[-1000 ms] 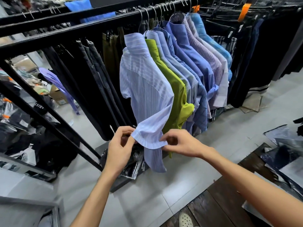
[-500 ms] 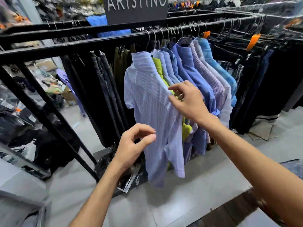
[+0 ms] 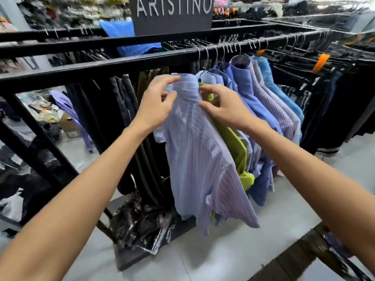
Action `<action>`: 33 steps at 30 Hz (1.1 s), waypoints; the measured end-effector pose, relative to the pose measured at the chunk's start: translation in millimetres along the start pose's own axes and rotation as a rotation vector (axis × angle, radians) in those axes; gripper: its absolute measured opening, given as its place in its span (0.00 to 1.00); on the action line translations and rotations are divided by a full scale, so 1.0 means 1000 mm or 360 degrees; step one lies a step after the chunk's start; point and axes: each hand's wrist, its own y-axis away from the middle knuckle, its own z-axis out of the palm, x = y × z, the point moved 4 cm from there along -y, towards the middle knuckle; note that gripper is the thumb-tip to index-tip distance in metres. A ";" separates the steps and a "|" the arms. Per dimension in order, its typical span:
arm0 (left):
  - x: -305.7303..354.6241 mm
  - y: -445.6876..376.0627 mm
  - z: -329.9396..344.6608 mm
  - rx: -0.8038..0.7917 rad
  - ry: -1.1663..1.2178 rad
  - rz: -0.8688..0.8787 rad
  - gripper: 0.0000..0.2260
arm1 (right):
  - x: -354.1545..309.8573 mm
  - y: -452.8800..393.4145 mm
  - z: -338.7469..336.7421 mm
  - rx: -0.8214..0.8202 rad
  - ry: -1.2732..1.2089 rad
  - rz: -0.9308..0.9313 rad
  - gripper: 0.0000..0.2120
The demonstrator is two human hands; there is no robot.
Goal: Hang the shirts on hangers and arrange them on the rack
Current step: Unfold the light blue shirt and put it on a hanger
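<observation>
Both hands rose to the striped shirt (image 3: 200, 159) collar, fingers (image 3: 162, 82) pinching it, above grey floor tiles (image 3: 233, 254).

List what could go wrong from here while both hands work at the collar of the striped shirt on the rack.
1. Both hands, left hand and right hand, tug the striped shirt at its collar; it might slip off its hanger.
2. The green shirt sits tight behind and could get creased or dragged.
3. Crowded hanger hooks on the rail may tangle.

shirts (image 3: 203, 159) on rack (image 3: 101, 67), sign (image 3: 171, 15) behind
</observation>
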 end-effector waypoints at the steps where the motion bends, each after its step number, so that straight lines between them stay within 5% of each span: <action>1: -0.009 -0.016 -0.002 -0.0087 -0.0098 -0.0005 0.18 | -0.001 -0.008 0.002 0.0008 0.0014 0.0021 0.22; 7: -0.036 -0.053 -0.008 -0.0560 -0.0318 0.0161 0.18 | -0.006 -0.034 0.022 -0.0016 0.0039 0.0136 0.28; 11: -0.030 -0.050 -0.019 -0.0608 -0.0361 0.0402 0.07 | -0.011 -0.038 0.023 -0.0041 -0.0228 0.0192 0.22; 14: -0.021 -0.038 -0.036 -0.0625 -0.0146 0.0522 0.05 | -0.021 -0.041 0.017 -0.0251 -0.0432 0.0156 0.21; 24: -0.012 -0.001 -0.088 -0.0567 -0.0034 0.0234 0.06 | -0.056 -0.065 0.036 -0.1127 -0.0694 -0.0261 0.30; 28: -0.005 0.006 -0.096 -0.0480 -0.0099 0.0113 0.06 | -0.061 -0.078 0.038 -0.1172 -0.0682 -0.0385 0.26; 33: 0.020 0.013 -0.096 -0.0364 -0.0438 0.0310 0.04 | -0.079 -0.082 0.047 -0.1240 -0.0602 -0.0616 0.13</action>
